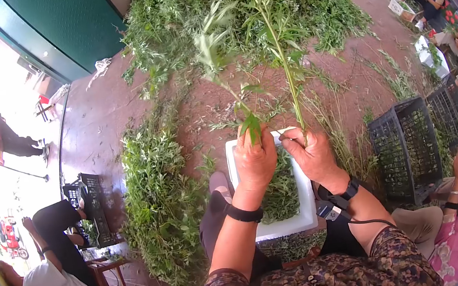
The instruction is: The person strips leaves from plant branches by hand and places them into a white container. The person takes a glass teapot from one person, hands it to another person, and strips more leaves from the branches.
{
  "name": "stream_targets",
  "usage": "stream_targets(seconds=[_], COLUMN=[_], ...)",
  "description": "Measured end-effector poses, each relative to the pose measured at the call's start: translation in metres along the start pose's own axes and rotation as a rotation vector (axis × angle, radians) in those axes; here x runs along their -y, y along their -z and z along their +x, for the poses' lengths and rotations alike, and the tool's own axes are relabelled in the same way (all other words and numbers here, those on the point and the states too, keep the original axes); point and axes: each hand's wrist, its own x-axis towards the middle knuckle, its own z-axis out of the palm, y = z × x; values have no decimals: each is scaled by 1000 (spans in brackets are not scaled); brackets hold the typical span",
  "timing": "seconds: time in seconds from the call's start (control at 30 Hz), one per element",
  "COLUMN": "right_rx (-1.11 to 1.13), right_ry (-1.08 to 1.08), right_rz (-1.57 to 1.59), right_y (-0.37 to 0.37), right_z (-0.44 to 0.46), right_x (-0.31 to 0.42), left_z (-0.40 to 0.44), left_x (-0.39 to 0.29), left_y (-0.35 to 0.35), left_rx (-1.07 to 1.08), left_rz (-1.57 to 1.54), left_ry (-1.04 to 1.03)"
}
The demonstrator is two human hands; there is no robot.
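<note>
My left hand (255, 160) is closed around a leafy sprig (251, 125), whose upper leaves are smeared by motion. In my right hand (314, 154), fingers pinch the lower end of a long leafy stalk (278, 42) that points up and away from me. Both hands are close together over a white foam box (306, 208) between my legs. Cut green leaves (279, 197) lie inside that box. Dark bands circle both wrists, and a cable runs along my right forearm.
A large heap of leafy stalks (189, 25) covers the floor ahead, with another pile (159, 211) on my left. Black plastic crates (405, 147) stand at right, another crate (93, 212) at left. Several people sit around; one person (0, 137) walks outside with a stick.
</note>
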Motion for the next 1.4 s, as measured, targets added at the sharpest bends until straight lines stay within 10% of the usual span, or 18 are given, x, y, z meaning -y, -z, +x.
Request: stream_targets(seconds=[0.23, 0.47, 0.57, 1.0, 1.4], right_rx=[184, 264, 228, 265, 310], right_ry=[-435, -710, -794, -639, -542], right_rz=[554, 941, 929, 964, 502], right_y=[8, 11, 7, -7, -11], right_z=[-4, 0, -2, -17, 0], right_x=[22, 24, 23, 13, 21], left_z=[2, 6, 1, -3, 10], left_x=[22, 8, 15, 48, 40], left_y=[6, 21, 12, 23, 61], left_rx=[-257, 74, 53, -368, -237], left_rz=[42, -1123, -1023, -150, -1065], left_ry=[310, 722, 655, 307, 582])
